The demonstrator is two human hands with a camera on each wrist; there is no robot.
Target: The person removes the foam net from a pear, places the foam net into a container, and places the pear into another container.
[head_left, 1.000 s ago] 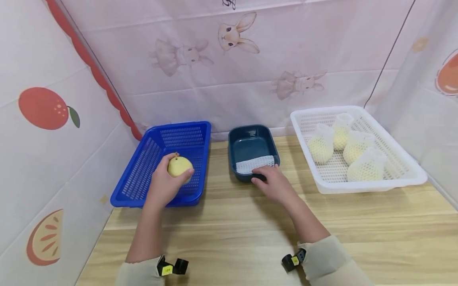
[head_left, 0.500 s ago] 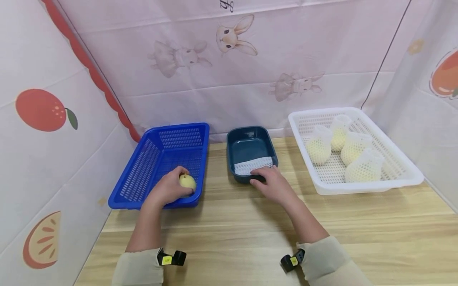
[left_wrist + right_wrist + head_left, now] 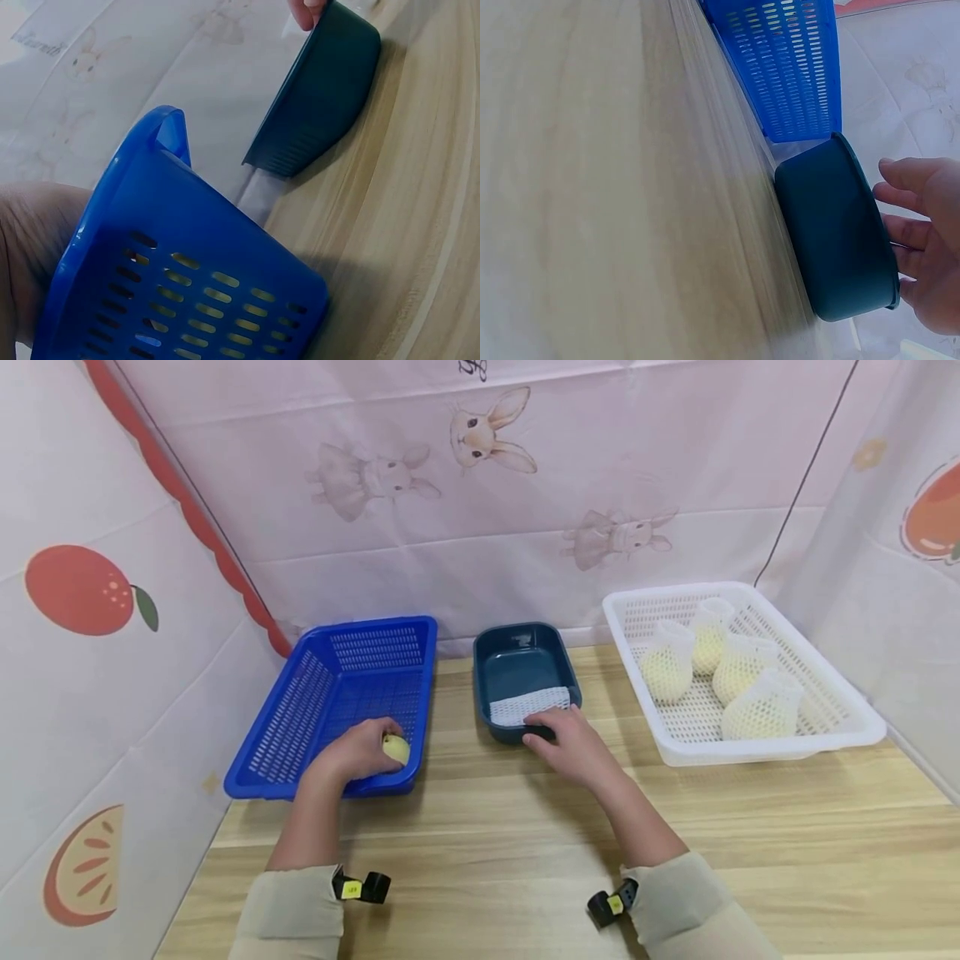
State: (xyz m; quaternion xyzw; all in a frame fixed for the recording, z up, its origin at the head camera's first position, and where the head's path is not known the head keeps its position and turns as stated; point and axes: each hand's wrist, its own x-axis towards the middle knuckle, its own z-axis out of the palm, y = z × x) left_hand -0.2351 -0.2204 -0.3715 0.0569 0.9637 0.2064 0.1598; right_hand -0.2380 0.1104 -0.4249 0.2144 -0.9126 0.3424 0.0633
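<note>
1. The pear (image 3: pixel 396 749) is gripped by the left hand (image 3: pixel 360 752), fingers and thumb curled round it; most of the palm side is hidden.
2. The grip is set around the sides, presumably so that rolling is prevented. A dark spot, perhaps the stem end, is turned upward and slightly towards the fingers. The fruit is nearly round and partly covered, so its long axis cannot be told.
3. The pear is held inside the near right corner of the blue basket (image 3: pixel 375 685), left of the teal tray (image 3: pixel 523 670).
4. The right hand (image 3: pixel 573 747) is rested at the near rim of the teal tray, fingers loosely bent and parted. Whether the foam net sleeve (image 3: pixel 529 705) is touched cannot be told.
5. The sleeve is laid flat in the tray's near end, its long axis running crosswise; probably it is placed there for easy reach.
6. Right of the tray, four netted pears (image 3: pixel 666 672) are grouped in the white basket (image 3: pixel 678 752), probably kept together by its walls; their net ends are pointed mostly upward.
</note>
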